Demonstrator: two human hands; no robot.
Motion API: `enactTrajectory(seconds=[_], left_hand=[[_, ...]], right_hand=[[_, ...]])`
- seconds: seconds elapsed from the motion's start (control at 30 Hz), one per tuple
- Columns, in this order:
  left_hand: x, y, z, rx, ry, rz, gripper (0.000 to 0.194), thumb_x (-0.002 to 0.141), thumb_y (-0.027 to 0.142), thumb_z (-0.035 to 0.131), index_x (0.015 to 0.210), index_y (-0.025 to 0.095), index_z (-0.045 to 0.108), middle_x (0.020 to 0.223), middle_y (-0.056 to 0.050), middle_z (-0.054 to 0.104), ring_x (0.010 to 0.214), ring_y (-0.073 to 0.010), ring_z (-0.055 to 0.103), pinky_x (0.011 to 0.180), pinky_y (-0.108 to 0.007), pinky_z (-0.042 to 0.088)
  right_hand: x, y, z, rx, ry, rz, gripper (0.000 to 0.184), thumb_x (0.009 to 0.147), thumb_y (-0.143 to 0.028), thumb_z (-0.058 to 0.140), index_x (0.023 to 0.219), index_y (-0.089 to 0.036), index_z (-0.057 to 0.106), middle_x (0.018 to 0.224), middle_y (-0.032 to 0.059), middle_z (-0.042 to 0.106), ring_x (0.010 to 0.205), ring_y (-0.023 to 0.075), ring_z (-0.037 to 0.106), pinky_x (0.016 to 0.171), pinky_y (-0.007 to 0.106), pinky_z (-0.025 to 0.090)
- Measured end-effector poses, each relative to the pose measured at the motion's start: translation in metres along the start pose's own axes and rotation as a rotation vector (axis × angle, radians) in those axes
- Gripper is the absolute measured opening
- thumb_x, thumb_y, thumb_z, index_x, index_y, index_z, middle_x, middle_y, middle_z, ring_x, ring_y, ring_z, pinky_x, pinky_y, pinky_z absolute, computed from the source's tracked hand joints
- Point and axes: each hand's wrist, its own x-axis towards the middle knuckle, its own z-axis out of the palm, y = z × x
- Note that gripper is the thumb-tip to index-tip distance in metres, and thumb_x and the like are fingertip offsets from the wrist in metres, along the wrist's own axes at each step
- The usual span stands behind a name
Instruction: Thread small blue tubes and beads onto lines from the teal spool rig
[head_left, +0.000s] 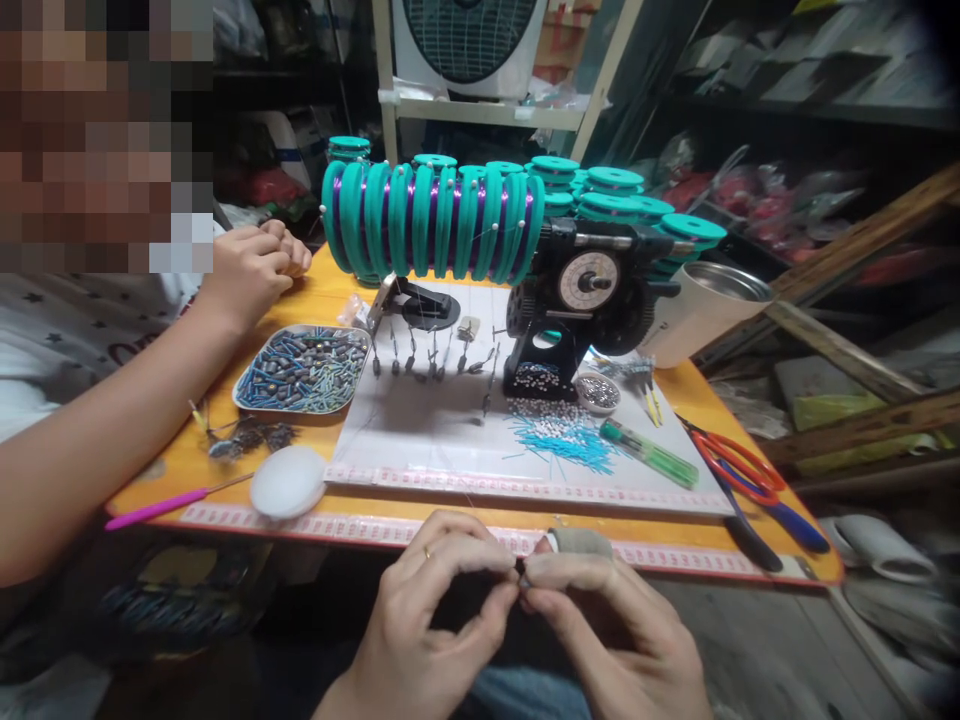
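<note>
My left hand (439,600) and my right hand (607,610) meet fingertip to fingertip just in front of the table's near edge. Both pinch a small dark piece (520,567), mostly hidden by the fingers; its kind is too small to make out. A ring shows on my left hand, and a grey wrap (581,542) covers a finger of my right. Beyond them, a row of teal spools (431,220) wound with purple line sits on a black winding stand with a dial (591,281). Several dark sinkers (439,370) hang on lines below the spools.
A tray (244,400) of sinkers and a white round lid (288,482) stand left. Blue tubes (562,443), a green-handled cutter (649,453), red-handled scissors (739,462) and pliers (799,525) lie right. A co-worker's arm (150,400) rests at the left edge.
</note>
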Motion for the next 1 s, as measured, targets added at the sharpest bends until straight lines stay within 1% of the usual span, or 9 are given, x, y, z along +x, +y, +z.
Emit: enactTrajectory(seconds=[0.1,0.17,0.33,0.53,0.67,0.73,0.83,0.93,1.0], left_hand=[[0.002,0.000,0.001,0.031,0.008,0.011,0.020,0.082,-0.003,0.062,0.086,0.016,0.066,0.077,-0.004,0.069,0.083,-0.0166,0.066,0.075,-0.025,0.057],[0.003,0.001,0.001,0.065,0.017,0.043,0.019,0.081,-0.003,0.062,0.083,0.016,0.065,0.072,-0.004,0.068,0.079,-0.0163,0.065,0.074,-0.025,0.056],[0.005,0.003,0.001,0.133,0.028,0.109,0.020,0.079,-0.004,0.059,0.084,0.016,0.063,0.068,-0.003,0.066,0.073,-0.0158,0.061,0.069,-0.026,0.057],[0.007,0.006,-0.001,0.115,0.007,0.082,0.020,0.080,-0.003,0.058,0.083,0.016,0.063,0.070,-0.004,0.066,0.075,-0.0164,0.063,0.069,-0.026,0.056],[0.005,0.006,0.000,0.090,-0.004,0.075,0.020,0.080,-0.004,0.058,0.084,0.015,0.064,0.071,-0.004,0.067,0.076,-0.0162,0.063,0.073,-0.026,0.056],[0.003,0.004,0.000,0.037,-0.015,0.067,0.020,0.082,-0.004,0.060,0.088,0.014,0.065,0.076,-0.005,0.068,0.079,-0.0165,0.064,0.074,-0.027,0.057],[0.000,-0.003,0.000,-0.051,-0.052,0.065,0.021,0.088,0.002,0.066,0.106,0.012,0.068,0.084,-0.008,0.072,0.081,-0.0173,0.068,0.075,-0.027,0.059],[0.000,-0.010,-0.001,-0.078,-0.083,0.154,0.028,0.093,0.007,0.064,0.120,0.012,0.068,0.087,-0.010,0.075,0.082,-0.0187,0.070,0.076,-0.029,0.061],[0.001,-0.013,0.000,-0.074,-0.073,0.198,0.027,0.095,0.008,0.061,0.120,0.014,0.070,0.085,-0.010,0.076,0.082,-0.0196,0.071,0.075,-0.031,0.061]], right_hand=[[-0.001,0.002,0.001,-0.028,-0.010,-0.014,0.011,0.089,-0.019,0.071,0.087,-0.030,0.072,0.081,-0.0054,0.076,0.071,0.0119,0.072,0.068,0.016,0.056],[-0.002,0.003,0.000,-0.059,-0.025,-0.035,0.011,0.089,-0.018,0.070,0.087,-0.029,0.071,0.081,-0.0051,0.075,0.071,0.0117,0.071,0.067,0.016,0.056],[-0.003,0.003,0.003,-0.083,-0.043,-0.050,0.009,0.092,-0.019,0.065,0.088,-0.026,0.069,0.081,-0.0008,0.073,0.072,0.0146,0.070,0.067,0.021,0.056],[-0.002,0.004,0.006,-0.077,-0.074,-0.100,0.012,0.094,-0.016,0.061,0.092,-0.028,0.064,0.082,-0.0035,0.071,0.075,0.0121,0.070,0.069,0.016,0.055],[-0.003,0.002,0.005,-0.054,-0.067,-0.085,0.011,0.093,-0.017,0.061,0.090,-0.027,0.064,0.081,-0.0036,0.071,0.075,0.0122,0.070,0.070,0.016,0.054],[-0.003,0.000,0.006,-0.026,-0.053,-0.045,0.010,0.093,-0.019,0.063,0.088,-0.027,0.066,0.081,-0.0033,0.071,0.075,0.0124,0.070,0.070,0.017,0.054],[-0.002,-0.001,0.006,0.048,-0.065,0.090,0.013,0.094,-0.028,0.064,0.082,-0.026,0.069,0.079,-0.0019,0.071,0.072,0.0140,0.069,0.068,0.020,0.053],[0.001,0.001,-0.001,0.073,-0.191,0.177,0.019,0.095,-0.035,0.063,0.082,-0.025,0.070,0.079,-0.0008,0.073,0.073,0.0162,0.070,0.069,0.023,0.055],[0.006,0.004,-0.011,-0.015,-0.270,0.120,0.018,0.094,-0.039,0.065,0.084,-0.025,0.071,0.081,-0.0010,0.074,0.075,0.0165,0.072,0.070,0.023,0.057]])
